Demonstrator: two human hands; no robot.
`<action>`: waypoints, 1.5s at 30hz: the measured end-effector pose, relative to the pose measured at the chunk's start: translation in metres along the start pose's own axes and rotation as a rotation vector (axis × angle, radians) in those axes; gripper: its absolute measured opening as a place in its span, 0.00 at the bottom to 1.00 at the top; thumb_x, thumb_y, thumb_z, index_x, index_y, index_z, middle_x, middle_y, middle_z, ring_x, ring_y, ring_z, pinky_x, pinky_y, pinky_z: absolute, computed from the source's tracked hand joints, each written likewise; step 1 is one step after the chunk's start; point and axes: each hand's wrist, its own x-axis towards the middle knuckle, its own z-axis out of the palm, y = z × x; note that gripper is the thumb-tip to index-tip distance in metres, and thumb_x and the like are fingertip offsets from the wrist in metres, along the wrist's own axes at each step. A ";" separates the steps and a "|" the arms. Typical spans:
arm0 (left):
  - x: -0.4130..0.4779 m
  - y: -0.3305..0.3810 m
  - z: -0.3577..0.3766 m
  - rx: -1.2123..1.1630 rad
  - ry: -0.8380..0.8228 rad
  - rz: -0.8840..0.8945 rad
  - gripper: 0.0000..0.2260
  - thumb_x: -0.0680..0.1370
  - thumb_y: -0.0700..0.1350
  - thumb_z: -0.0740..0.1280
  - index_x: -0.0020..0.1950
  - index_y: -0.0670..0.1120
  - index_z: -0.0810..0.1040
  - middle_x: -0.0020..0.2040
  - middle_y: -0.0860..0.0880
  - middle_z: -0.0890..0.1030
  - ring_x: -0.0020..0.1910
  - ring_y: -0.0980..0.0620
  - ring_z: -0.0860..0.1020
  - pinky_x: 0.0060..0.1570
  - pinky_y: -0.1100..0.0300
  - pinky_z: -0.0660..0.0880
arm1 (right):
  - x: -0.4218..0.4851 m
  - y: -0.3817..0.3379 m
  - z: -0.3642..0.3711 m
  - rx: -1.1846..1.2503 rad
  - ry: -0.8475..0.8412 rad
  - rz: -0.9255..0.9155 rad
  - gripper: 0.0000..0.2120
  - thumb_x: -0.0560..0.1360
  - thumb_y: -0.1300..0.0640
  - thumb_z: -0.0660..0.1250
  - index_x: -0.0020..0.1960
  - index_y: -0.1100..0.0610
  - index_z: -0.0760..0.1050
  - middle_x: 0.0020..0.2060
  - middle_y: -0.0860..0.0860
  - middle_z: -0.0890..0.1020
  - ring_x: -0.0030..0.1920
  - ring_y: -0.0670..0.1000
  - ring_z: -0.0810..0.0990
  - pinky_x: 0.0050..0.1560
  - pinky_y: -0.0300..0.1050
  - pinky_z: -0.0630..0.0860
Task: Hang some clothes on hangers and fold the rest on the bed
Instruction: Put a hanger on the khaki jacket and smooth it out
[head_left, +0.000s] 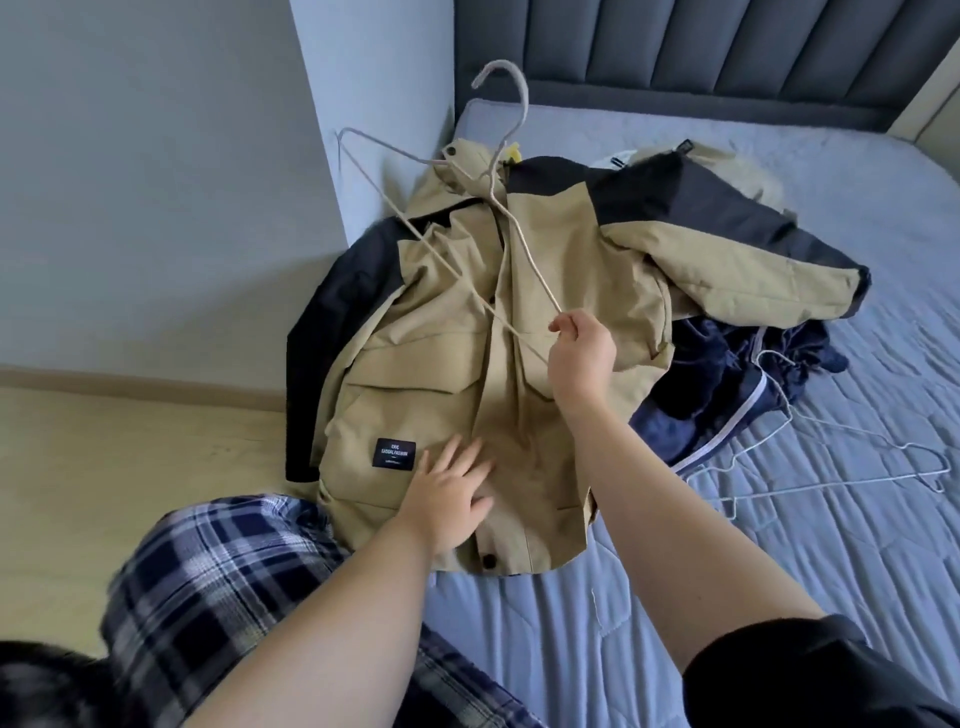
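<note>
A tan and black jacket lies front up on the blue bed, near its left edge. My right hand pinches one end of a beige hanger, which is lifted over the jacket's chest with its hook pointing up toward the headboard. My left hand rests flat on the jacket's lower front, fingers spread, beside a dark label. A dark navy garment is bunched to the right, partly under the jacket's sleeve.
Two thin white wire hangers lie on the bed to the right of the navy garment. A grey padded headboard stands at the back, a wall and wooden floor on the left. My plaid-trousered leg is at the bottom left.
</note>
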 end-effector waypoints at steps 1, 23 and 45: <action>0.002 -0.004 -0.001 -0.046 -0.007 -0.034 0.24 0.80 0.56 0.57 0.76 0.54 0.60 0.79 0.53 0.50 0.78 0.51 0.44 0.73 0.43 0.47 | -0.001 0.002 -0.001 0.027 0.015 0.009 0.12 0.77 0.63 0.56 0.40 0.56 0.75 0.32 0.46 0.75 0.36 0.47 0.71 0.38 0.42 0.65; 0.012 -0.032 -0.059 -1.998 0.234 -0.626 0.21 0.84 0.55 0.47 0.64 0.47 0.74 0.57 0.48 0.81 0.62 0.48 0.76 0.64 0.49 0.66 | -0.031 0.053 -0.034 0.526 -0.602 0.539 0.20 0.84 0.54 0.50 0.36 0.60 0.65 0.21 0.50 0.62 0.19 0.45 0.58 0.21 0.37 0.52; 0.012 -0.037 -0.047 -1.992 0.264 -1.050 0.07 0.83 0.38 0.53 0.52 0.39 0.69 0.41 0.43 0.76 0.38 0.47 0.79 0.48 0.52 0.76 | -0.045 0.088 -0.031 -1.042 -0.326 0.298 0.20 0.76 0.61 0.56 0.67 0.56 0.71 0.76 0.56 0.57 0.77 0.59 0.49 0.72 0.67 0.45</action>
